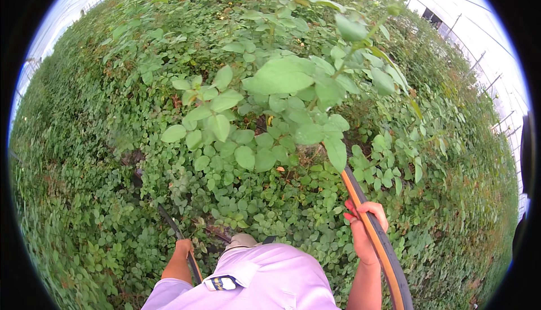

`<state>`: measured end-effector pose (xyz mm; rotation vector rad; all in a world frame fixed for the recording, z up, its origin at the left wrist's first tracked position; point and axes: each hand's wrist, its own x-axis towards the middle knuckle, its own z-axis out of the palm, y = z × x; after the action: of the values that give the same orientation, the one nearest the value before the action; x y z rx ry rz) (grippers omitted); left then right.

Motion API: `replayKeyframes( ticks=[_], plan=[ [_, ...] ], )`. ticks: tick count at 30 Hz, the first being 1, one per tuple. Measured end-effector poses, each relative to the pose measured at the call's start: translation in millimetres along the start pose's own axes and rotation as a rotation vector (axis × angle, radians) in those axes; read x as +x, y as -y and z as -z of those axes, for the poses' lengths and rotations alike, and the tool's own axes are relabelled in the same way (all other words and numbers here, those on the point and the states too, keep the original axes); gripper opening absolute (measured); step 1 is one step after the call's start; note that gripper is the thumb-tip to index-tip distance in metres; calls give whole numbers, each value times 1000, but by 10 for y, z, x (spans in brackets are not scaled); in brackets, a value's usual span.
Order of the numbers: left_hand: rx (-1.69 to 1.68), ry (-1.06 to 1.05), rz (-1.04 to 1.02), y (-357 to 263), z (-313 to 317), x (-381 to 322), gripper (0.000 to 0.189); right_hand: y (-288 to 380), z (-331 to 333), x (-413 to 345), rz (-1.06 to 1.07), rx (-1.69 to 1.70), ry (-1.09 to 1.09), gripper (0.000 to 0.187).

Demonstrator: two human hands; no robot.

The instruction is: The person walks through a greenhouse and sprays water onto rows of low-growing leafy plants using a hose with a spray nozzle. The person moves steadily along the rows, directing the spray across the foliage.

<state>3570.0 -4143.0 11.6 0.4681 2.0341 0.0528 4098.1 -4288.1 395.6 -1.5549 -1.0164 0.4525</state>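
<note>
My right hand (367, 229) is closed around a black hose with a broad orange stripe (382, 246), at the right of my body. The hose runs up and forward until rose leaves hide its far end; its near end leaves the bottom of the view. At the lower left, my left hand (184, 246) grips a dark length of hose (169, 219) that also shows orange below the hand. Its front part disappears among foliage. Whether both lengths belong to one hose I cannot tell. Just ahead, a tall rose stem (348, 58) with large leaves rises close to the camera.
Dense rose bushes (127, 98) surround me on every side. A green bud (395, 9) tops the near stem. Patches of dark ground (133, 158) show between plants at left. Beyond stand greenhouse posts (475, 62) and pale sheeting. My shirt (279, 274) fills the bottom.
</note>
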Motion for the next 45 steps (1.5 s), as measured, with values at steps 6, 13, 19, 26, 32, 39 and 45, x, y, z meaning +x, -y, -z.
replayKeyframes(
  ticks=[6, 13, 19, 26, 32, 39, 45],
  plan=[
    [-72, 99, 49, -109, 140, -55, 19, 112, -323, 212, 20, 35, 16, 29],
    [-244, 195, 187, -166, 99, 195, 7, 172, -506, 259, -105, 87, -48, 28],
    [-84, 119, 131, -195, -28, 177, 9, 236, -686, 338, -63, 96, -59, 29],
    [-47, 147, 51, -168, 88, 204, 11, 195, -452, 150, -19, 74, -56, 30],
    [27, 66, -34, -15, 74, 194, 13, 41, 180, -371, -90, 56, -195, 29],
    [26, -40, -49, -61, 64, -24, 16, -156, 921, -883, -139, -15, -285, 26],
    [51, -80, -128, -96, 32, -260, 15, -167, 1065, -898, -81, 54, -328, 28]
  ],
)
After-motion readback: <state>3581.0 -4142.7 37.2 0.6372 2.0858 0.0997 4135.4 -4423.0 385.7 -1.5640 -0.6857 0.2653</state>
